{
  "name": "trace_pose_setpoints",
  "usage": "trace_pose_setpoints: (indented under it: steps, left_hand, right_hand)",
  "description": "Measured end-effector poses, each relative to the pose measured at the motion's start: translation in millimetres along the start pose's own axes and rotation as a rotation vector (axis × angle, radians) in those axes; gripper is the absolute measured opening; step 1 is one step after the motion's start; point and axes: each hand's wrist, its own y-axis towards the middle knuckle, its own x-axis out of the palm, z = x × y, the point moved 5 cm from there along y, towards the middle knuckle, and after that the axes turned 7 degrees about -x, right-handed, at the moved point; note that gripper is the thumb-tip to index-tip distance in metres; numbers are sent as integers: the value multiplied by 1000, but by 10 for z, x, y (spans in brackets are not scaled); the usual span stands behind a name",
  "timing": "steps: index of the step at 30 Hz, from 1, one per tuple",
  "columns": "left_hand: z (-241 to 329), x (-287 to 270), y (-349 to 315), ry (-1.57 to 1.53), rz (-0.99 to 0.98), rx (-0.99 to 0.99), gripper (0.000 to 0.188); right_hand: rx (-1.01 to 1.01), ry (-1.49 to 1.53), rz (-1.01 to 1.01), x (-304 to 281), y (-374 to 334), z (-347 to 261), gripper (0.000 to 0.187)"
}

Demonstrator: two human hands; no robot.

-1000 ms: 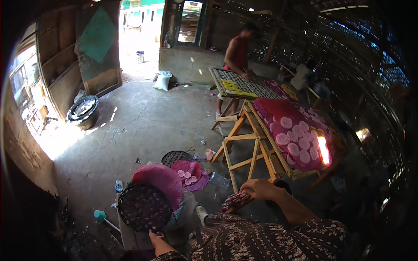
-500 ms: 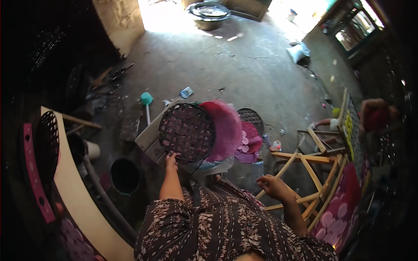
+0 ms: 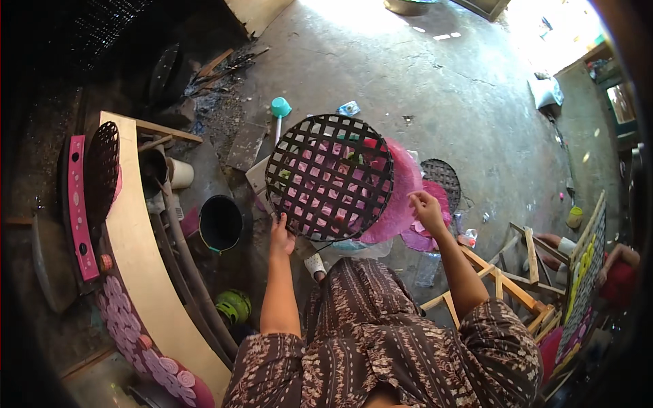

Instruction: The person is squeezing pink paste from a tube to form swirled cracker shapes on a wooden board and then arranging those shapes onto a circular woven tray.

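Observation:
My left hand point(image 3: 281, 236) grips the lower left rim of a round black woven lattice tray point(image 3: 329, 178), thumb on top. The tray is held up over other things, and pink pieces show through its square gaps. Behind its right side lies a rounded bright pink sheet or shallow basin point(image 3: 407, 178); the tray hides part of it. My right hand point(image 3: 427, 212) is beside the pink thing's right edge, fingers curled together in a pinch. Whether anything is between those fingers is too small to make out.
A second black woven tray point(image 3: 443, 178) lies on the floor at right. A dark bucket point(image 3: 221, 223) and a green gas cylinder point(image 3: 233, 306) stand at left, beside a long pale board point(image 3: 146, 238). Wooden frames point(image 3: 507, 285) stand at right, near another person's arm point(image 3: 620, 257).
The lattice tray has come up closer and tilted, still in my left hand. My right hand has moved from lower right up to the pink thing's edge. The view has shifted.

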Motion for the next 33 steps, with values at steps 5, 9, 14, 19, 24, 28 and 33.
trace_pose_setpoints:
  steps: [5, 9, 14, 19, 24, 28, 33]
  left_hand:
    - [311, -123, -809, -50, 90, 11, 26]
    - [471, -731, -1595, -134, 249, 199, 35]
    - [324, -1631, -2624, -185, 685, 293, 35]
    - [-234, -2190, -3389, -227, 1158, 149, 36]
    - [-1097, -2704, -3664, -393, 1187, 0, 40]
    - [-1667, -2959, -3928, -515, 1460, -293, 48]
    - [-2066, -3169, -4091, -594, 1400, -241, 45]
  right_hand:
    - [-76, -129, -29, 885, 449, 585, 26]
    - [-174, -357, -353, 2019, 413, 796, 53]
    - [-208, -714, -405, 2491, 137, 841, 54]
    - [-294, -684, -326, 2469, 195, 1128, 46]
    - [-169, -286, -531, 2464, 445, 1343, 36]
    - [226, -176, -819, 2573, 530, 1599, 26]
    - [233, 135, -663, 2966, 831, 1191, 29]
